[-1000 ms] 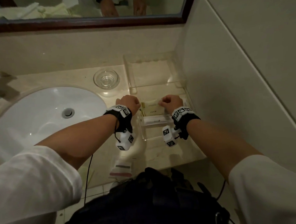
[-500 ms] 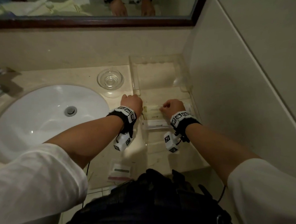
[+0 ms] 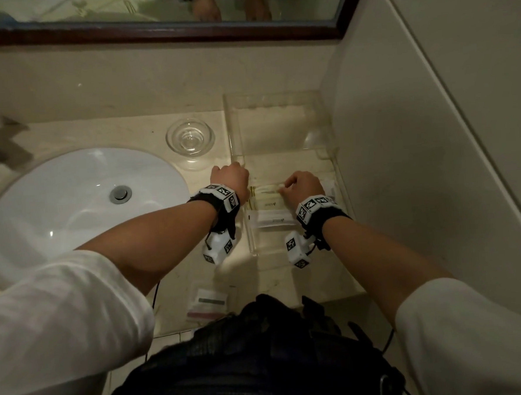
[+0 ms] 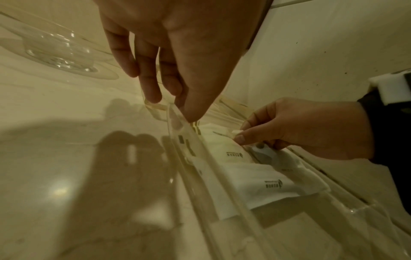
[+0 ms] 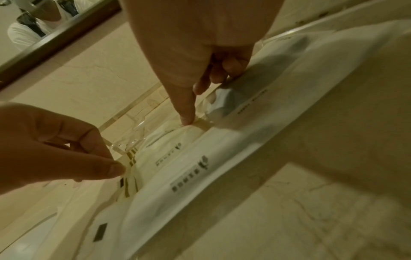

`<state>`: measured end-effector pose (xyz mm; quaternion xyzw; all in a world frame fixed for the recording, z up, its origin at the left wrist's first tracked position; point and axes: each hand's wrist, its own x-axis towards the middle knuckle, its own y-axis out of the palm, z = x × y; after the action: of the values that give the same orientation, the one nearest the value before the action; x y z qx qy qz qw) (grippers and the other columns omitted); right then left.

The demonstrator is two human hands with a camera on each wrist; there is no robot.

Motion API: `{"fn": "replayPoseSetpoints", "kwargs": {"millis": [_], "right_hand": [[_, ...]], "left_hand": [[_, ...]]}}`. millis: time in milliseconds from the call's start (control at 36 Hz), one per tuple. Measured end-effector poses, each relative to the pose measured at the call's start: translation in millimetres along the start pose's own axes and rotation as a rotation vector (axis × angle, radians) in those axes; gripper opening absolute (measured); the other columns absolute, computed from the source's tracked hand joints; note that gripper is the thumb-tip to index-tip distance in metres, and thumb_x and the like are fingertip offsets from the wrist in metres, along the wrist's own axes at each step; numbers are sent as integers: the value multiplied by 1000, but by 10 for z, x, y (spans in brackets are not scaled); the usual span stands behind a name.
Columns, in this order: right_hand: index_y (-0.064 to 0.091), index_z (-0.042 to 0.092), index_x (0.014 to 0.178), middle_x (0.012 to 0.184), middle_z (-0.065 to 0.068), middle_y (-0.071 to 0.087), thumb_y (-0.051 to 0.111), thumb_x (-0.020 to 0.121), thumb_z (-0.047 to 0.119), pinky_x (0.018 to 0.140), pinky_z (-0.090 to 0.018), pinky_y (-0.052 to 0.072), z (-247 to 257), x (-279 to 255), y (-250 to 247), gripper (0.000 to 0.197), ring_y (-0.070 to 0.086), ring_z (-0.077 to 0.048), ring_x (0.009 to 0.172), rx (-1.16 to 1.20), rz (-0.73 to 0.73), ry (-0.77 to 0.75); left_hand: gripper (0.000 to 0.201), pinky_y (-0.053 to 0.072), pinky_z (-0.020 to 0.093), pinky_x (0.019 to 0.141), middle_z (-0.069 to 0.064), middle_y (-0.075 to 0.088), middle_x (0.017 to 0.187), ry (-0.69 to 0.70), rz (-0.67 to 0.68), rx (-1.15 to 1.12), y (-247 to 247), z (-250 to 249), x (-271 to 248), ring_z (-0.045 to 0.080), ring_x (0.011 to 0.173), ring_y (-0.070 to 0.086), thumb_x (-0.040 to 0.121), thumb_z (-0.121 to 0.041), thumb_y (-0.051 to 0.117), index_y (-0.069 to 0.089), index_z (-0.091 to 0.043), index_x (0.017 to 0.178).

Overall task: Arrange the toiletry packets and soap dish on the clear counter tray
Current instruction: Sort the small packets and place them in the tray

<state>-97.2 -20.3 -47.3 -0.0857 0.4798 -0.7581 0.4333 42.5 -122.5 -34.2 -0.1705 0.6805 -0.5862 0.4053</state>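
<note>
The clear tray (image 3: 325,138) sat at the counter's (image 3: 97,137) right edge. The left hand (image 3: 232,179) pinched the tray's left wall. The right hand (image 3: 303,187) pinched a cream packet (image 3: 267,198) lying inside, just beyond a white packet (image 3: 272,219). The soap dish (image 3: 190,139) stood outside, just left of the tray.

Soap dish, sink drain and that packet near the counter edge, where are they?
soap dish (image 3: 190,138), head view, middle of the glass bowl.
sink drain (image 3: 120,194), head view, metal stopper.
packet (image 3: 209,301), head view, its label.
</note>
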Motion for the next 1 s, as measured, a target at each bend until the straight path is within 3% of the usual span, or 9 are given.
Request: {"fn": "replayPoseSetpoints", "kwargs": {"millis": [167,333,528,611,667,889,1000], "right_hand": [[66,23,79,73,7,61,69,78,33,63,-22,45,-2,-19,10,10,62,-14,72,10,0,-4],[66,24,75,73,6,62,69,78,32,64,-22,47,-4,-19,16,9,61,-14,71,-5,13,-2],[55,24,83,82,5,60,69,74,30,69,-31,53,12,-17,17,17,59,-17,75,-25,-26,29],[60,26,78,81,7,61,68,75,27,78,-34,54,24,-36,29,9,62,-20,80,-51,-35,8],[65,28,79,83,7,62,69,77,29,83,-36,53,15,-49,30,4,62,-20,83,-62,-30,-12],[71,27,84,66,14,51,68,80,33,83,-34,53,-29,-71,48,8,63,-17,81,-93,-9,-51],[70,26,83,74,9,58,67,80,31,80,-33,55,-36,-70,82,6,64,-19,82,-93,-31,-55]], "left_hand": [[28,36,36,97,6,55,112,-1,85,-18,-50,-37,-4,23,107,57,82,-17,53,64,-17,107],[22,37,37,98,7,56,112,7,100,-15,-81,-42,-9,26,107,57,85,-20,56,62,-14,105],[25,37,39,98,9,53,114,29,73,-85,-112,-49,-37,28,106,56,82,-8,57,59,-14,106],[29,36,38,99,6,52,115,41,59,-94,-104,-69,-42,25,106,56,80,-4,57,62,-18,105],[29,37,37,100,6,52,117,37,47,-85,-87,-79,-45,24,108,55,82,-5,56,65,-19,106],[28,36,35,97,6,50,121,28,39,-22,13,-46,-84,25,109,55,87,-16,53,65,-21,111],[27,37,35,96,6,50,122,30,25,-30,34,-11,-106,25,108,54,88,-17,51,65,-18,111]]}}
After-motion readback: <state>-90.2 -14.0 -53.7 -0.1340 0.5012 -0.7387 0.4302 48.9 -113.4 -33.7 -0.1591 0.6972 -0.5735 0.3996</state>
